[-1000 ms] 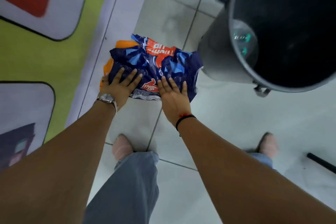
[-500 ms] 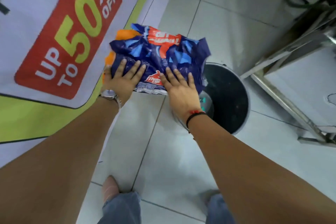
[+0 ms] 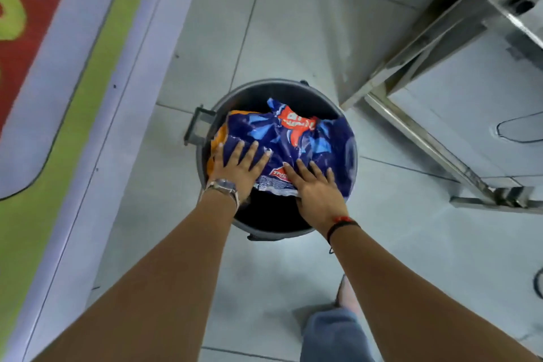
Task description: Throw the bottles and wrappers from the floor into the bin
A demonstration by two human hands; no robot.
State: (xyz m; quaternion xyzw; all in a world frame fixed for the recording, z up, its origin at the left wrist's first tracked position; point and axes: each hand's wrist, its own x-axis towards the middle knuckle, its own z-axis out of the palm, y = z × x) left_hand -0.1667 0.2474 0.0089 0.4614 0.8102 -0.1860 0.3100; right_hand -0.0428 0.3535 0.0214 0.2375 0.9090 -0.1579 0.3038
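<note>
Wrapper bundle [image 3: 293, 144] now carried from beside bin [image 3: 205, 161] to directly over its mouth; left hand [image 3: 238, 167] and right hand [image 3: 314, 188], fingers spread, clamped on bundle. Release pending; remaining floor litter not visible.

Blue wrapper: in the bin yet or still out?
Not dropped yet. The blue wrapper sits over the bin mouth, with left hand and right hand flat on top; whether they grip it, cannot tell.

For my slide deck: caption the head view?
Both hands hold blue wrappers over the open grey bin.
</note>
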